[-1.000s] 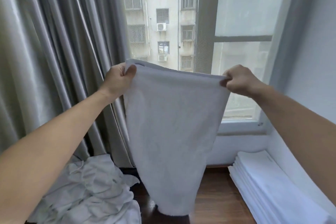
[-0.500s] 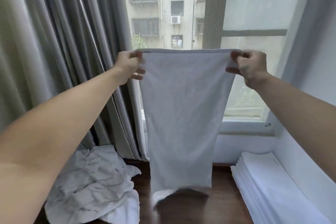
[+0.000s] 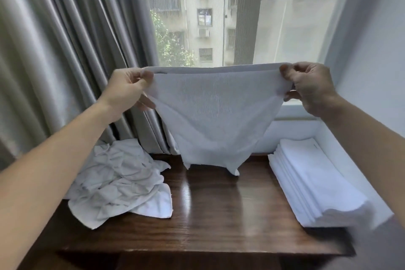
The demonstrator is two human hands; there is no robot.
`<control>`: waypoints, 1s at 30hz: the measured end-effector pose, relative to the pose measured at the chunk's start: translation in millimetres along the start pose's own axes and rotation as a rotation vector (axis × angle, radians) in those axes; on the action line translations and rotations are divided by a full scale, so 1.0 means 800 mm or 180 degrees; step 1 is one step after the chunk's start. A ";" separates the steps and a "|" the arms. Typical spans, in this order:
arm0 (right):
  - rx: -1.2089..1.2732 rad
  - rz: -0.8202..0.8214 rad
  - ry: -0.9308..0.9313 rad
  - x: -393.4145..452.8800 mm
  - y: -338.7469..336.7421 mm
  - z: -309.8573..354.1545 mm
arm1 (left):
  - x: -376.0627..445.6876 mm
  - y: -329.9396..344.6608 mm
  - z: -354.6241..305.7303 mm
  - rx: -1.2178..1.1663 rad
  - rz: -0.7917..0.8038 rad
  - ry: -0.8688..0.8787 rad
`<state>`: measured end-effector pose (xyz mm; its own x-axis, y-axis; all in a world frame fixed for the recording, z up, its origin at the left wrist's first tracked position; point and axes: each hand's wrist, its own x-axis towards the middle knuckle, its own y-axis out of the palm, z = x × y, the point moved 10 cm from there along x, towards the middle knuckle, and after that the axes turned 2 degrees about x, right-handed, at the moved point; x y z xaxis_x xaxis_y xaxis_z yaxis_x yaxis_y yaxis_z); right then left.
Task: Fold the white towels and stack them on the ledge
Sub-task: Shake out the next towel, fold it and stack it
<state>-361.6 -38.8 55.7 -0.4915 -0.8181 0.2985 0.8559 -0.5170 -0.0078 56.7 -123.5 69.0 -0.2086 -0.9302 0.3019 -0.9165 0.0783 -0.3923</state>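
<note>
A dark glossy wooden counter (image 3: 219, 215) fills the lower frame. A white terry towel (image 3: 214, 120) hangs mid-frame, its top corners pinched by left hand (image 3: 126, 92) and right hand (image 3: 311, 87), fingers clamped. Crumpled white towels (image 3: 118, 180) lie lower left; a folded white towel stack (image 3: 315, 180) sits right.

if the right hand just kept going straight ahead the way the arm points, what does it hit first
Probably the window behind it: the right hand, pinching the towel, points up and forward toward the glass. Depth is unclear.

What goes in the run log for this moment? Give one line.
left hand: pinches white terry towel corner | right hand: pinches other corner | towel: hanging above dark wooden ledge
</note>
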 end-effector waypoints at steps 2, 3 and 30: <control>-0.0052 0.0066 0.0120 -0.041 0.001 -0.010 | -0.027 -0.008 0.020 0.0101 0.0023 -0.0030; -0.0072 0.0101 0.0187 -0.063 0.002 -0.015 | -0.040 -0.012 0.030 0.0141 0.0042 -0.0061; -0.1030 0.0649 0.1922 -0.207 0.037 -0.414 | -0.123 0.151 0.411 0.0331 0.1213 -0.1378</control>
<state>-308.1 -1.7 -310.0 -0.4100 -0.8545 -0.3189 0.8957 -0.3112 -0.3177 78.7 -140.7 -294.0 -0.3385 -0.9068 -0.2512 -0.7612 0.4208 -0.4934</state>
